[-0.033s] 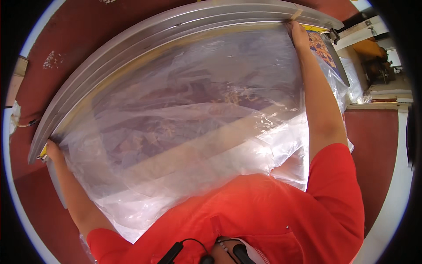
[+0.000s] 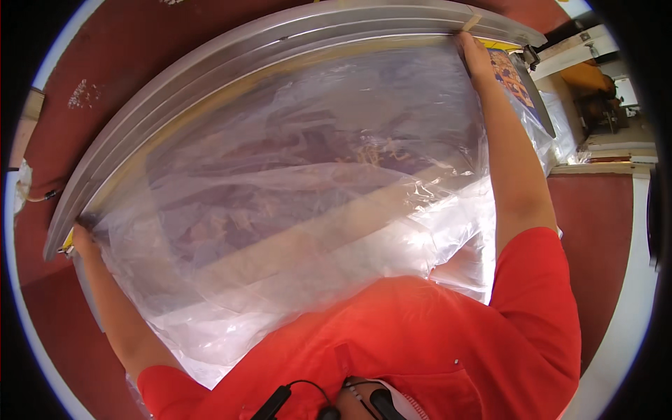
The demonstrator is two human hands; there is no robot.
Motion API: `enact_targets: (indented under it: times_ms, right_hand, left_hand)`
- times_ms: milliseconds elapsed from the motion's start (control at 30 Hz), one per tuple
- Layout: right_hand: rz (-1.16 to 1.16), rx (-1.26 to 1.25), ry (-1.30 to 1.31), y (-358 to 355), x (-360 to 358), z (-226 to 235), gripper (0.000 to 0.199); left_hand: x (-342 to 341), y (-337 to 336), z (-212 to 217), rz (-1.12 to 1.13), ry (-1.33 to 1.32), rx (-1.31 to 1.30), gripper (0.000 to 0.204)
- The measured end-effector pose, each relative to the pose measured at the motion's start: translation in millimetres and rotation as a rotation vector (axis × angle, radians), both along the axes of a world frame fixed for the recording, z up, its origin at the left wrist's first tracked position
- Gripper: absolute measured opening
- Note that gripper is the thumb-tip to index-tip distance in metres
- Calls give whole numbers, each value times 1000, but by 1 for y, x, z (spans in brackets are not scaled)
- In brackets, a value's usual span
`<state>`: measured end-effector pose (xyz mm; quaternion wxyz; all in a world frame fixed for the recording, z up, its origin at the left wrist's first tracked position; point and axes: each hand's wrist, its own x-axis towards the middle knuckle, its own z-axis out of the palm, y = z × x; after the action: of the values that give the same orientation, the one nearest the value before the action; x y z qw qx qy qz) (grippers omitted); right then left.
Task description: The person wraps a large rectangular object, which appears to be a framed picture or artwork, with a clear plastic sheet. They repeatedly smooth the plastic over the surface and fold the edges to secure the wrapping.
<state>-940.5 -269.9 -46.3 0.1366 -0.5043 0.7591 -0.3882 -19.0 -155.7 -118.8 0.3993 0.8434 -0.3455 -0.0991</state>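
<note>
Head view shows you a big sheet of clear plastic film [image 2: 301, 189], crumpled and glossy, filling the middle of the frame from the lower left to the upper right; through it you can make out a dark purplish patterned surface with pale wooden-looking bands. Along its far edge runs a long grey metal frame [image 2: 231, 49] of several parallel rails, bowed by the lens from the left edge up across the top to the upper right. Behind that, the dark red floor [image 2: 105, 56] takes the upper left and a strip at the right. Your red shirt [image 2: 420, 350] fills the bottom centre, the film's near edge reaching it. Your arms are spread wide, one to each end of the film. Your left hand [image 2: 84, 241] sits at the left edge of the frame, at the film's corner just below the end of the rails, fingers closed on the plastic. Your right hand [image 2: 476, 56] is at the upper right, pressed against the film's top corner touching the rails; how its fingers grip you cannot tell. Just right of that hand lies a colourful printed panel [image 2: 514, 77].
</note>
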Motion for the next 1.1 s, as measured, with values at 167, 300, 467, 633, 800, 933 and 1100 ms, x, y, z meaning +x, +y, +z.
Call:
enact_targets:
  times_ms: [167, 300, 467, 633, 800, 933, 1100]
  right_hand:
    - [364, 61, 157, 1, 30, 20, 47]
    - [465, 179, -256, 51, 101, 43, 37]
    - [702, 160, -442, 84, 162, 26, 20]
    - [770, 120, -432, 89, 173, 20, 12]
    - [758, 54, -366, 89, 165, 14, 13]
    - [820, -66, -171, 90, 170, 18, 15]
    - [1185, 141, -141, 136, 154, 44, 19]
  left_hand:
    - [42, 51, 54, -105, 307, -112, 20]
    - [-1, 81, 98, -43, -247, 33, 33]
    - [37, 202, 103, 481, -781, 831, 38]
    - [9, 124, 102, -444, -429, 738, 29]
    - [-462, -12, 134, -1103, 212, 243, 45]
    - [-584, -21, 90, -1038, 275, -106, 30]
    - [-497, 26, 103, -1198, 399, 36, 13]
